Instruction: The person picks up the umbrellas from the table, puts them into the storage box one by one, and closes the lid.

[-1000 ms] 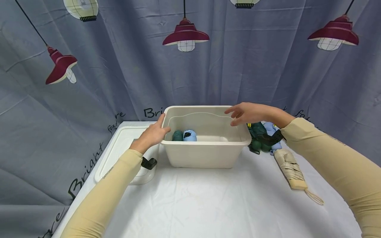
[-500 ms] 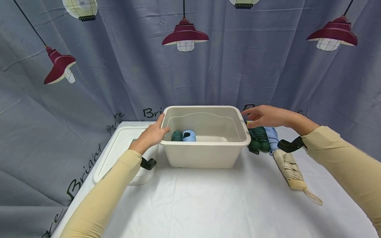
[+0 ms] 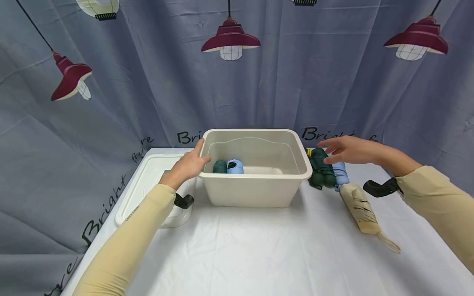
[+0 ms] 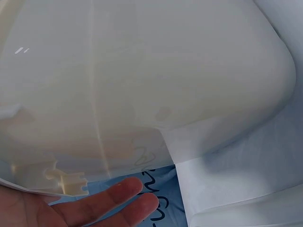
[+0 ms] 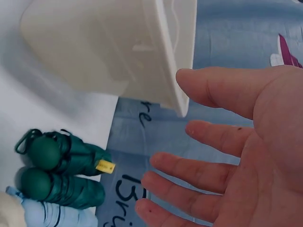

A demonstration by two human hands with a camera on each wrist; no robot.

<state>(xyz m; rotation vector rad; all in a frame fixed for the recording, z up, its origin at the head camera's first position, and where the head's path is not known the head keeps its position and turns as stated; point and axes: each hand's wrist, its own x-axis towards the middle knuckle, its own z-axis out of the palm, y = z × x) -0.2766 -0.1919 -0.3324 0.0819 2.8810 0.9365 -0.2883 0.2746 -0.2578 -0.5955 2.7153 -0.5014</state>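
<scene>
Left fingers point(image 3: 198, 147) straight, at the left rim of the cream tub point(image 3: 252, 192). Right fingers point(image 5: 199, 171) spread apart, in the air near two green folded umbrellas point(image 3: 322, 167). Nearest: beige folded umbrella point(image 3: 359, 209), right side of desk point(image 3: 259, 250). Then tub mid-desk, green roll point(image 3: 220, 167) and light-blue roll point(image 3: 235, 168) inside, lid point(image 3: 146, 183) left, green umbrellas right. Behind: curtain point(image 3: 274, 90).

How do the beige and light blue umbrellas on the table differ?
The beige umbrella lies nearer the camera; the blue umbrella lies farther back, beside a green umbrella. In the head view, the beige umbrella shows its wrist loop; the right hand partly hides the blue umbrella. Both lie folded on the table.
</scene>
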